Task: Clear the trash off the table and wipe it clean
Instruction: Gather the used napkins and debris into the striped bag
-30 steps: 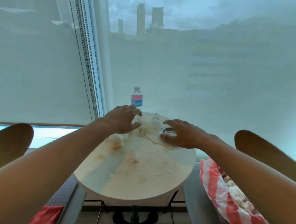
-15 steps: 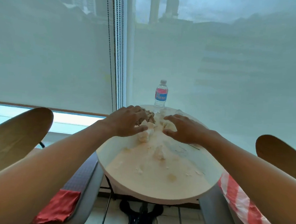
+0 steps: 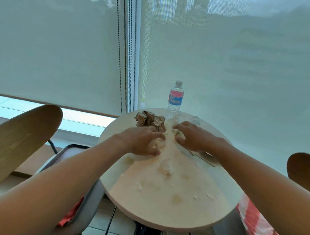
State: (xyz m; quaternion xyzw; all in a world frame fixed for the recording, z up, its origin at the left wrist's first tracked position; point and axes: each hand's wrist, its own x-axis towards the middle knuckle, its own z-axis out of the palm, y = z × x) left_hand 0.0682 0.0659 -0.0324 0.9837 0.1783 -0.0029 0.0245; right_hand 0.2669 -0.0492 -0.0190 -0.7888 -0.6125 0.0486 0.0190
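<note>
While scraps still litter the round table (image 3: 111, 187), clearing looks barely begun and wiping not started. Left hand (image 3: 142, 141) curls its fingers over a white crumpled tissue (image 3: 157, 144) mid-table, apparently grasping it. Right hand (image 3: 191, 137) has bent fingers over another wad; whether it grips, I cannot tell. Brown crumpled paper (image 3: 148, 119) lies at the far left. Loose tissue (image 3: 166, 167) and crumbs sit nearer. Thin skewers (image 3: 205, 160) lie flat at the right, long axis running far-left to near-right. Water bottle (image 3: 176, 98) stands upright at the far edge.
</note>
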